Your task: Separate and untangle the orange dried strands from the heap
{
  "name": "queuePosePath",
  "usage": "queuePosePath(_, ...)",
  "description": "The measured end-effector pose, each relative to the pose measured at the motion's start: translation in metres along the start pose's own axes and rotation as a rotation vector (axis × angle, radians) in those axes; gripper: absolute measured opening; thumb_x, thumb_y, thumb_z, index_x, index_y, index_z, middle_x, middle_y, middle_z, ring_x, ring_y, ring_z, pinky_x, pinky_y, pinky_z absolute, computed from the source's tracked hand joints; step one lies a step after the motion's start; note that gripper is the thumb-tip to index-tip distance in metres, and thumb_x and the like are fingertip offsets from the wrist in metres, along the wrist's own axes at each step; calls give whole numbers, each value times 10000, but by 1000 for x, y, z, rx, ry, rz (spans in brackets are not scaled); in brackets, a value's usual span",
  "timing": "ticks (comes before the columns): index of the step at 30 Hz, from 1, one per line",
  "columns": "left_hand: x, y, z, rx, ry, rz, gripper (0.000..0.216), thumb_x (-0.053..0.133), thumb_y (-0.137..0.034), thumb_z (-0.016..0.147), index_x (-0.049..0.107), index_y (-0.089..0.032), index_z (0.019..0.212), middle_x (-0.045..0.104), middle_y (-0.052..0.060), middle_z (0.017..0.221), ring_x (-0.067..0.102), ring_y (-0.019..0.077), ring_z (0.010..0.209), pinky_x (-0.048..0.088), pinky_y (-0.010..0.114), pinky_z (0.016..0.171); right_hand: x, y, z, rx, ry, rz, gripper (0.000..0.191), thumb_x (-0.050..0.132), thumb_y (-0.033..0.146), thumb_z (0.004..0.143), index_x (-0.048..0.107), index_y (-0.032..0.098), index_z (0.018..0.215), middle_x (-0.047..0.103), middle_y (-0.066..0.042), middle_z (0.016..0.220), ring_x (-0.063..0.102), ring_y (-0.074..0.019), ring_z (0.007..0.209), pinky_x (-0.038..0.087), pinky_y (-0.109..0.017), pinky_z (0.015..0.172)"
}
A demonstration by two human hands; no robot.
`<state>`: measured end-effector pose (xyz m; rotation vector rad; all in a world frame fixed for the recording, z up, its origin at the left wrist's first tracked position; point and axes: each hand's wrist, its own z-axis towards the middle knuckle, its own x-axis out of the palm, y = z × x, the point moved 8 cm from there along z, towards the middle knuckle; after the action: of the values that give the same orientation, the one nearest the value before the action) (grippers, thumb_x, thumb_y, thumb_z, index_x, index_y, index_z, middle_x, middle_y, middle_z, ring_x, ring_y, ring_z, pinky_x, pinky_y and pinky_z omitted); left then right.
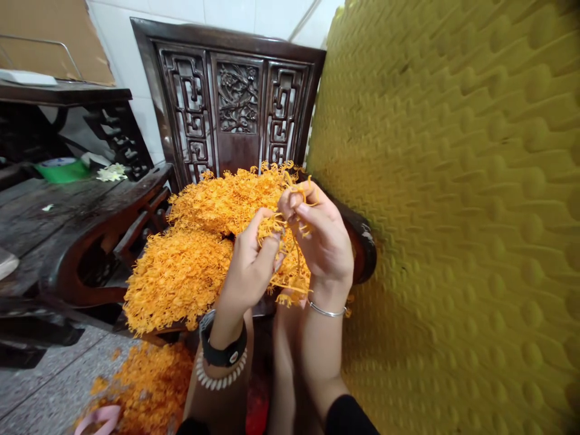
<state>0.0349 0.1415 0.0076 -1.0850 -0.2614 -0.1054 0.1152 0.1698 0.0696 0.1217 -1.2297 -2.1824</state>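
Note:
My left hand is closed around a small bunch of orange curly plastic pieces, pinched between thumb and fingers. Just to its right and slightly higher, my right hand pinches a thin, branching orange plastic piece between thumb and fingertips. Thin strands hang below the two hands, which almost touch. Behind them a large heap of the same orange plastic pieces covers the seat of a dark carved wooden chair. Exactly how the held pieces join is too small to make out.
A yellow textured foam mat stands like a wall close on my right. At left is a dark wooden table with a green roll. On the floor lie more orange pieces and a pink loop.

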Motion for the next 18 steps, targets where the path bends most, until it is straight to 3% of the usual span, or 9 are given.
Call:
queuePosePath(4, -5, -1, 3, 61, -57, 133, 366, 514, -355, 835, 500, -225, 1177, 464, -38, 556, 374, 84, 400, 319, 209, 369, 9, 0, -2, -22, -11, -61, 32, 512, 245, 808, 522, 225, 831, 549, 1, 791, 541, -129, 838, 443, -290, 850)
queuePosePath(10, 1, -15, 4, 163, -55, 141, 404, 495, -510, 813, 576, -189, 1045, 545, 13, 614, 517, 140, 544, 380, 233, 442, 26, -9, -1, 11, 61, -165, 149, 449, 288, 862, 575, 212, 850, 624, -30, 988, 549, -148, 1024, 422, -329, 951)
queuePosePath(15, 0, -9, 9, 48, -39, -4, 287, 555, -463, 807, 584, -204, 926, 390, -69, 456, 354, 64, 346, 261, 190, 322, 28, -19, 5, 35, 113, -65, 204, 440, 280, 877, 617, 199, 816, 652, -27, 971, 575, -124, 1019, 375, -296, 1004)
queuePosePath(18, -1, -7, 11, -8, 14, -70, 231, 573, -425, 809, 562, -196, 789, 407, -67, 451, 341, 45, 306, 215, 180, 281, 26, -26, 7, 76, 136, -26, 243, 437, 305, 878, 631, 190, 787, 660, -27, 929, 593, -119, 961, 401, -287, 967)
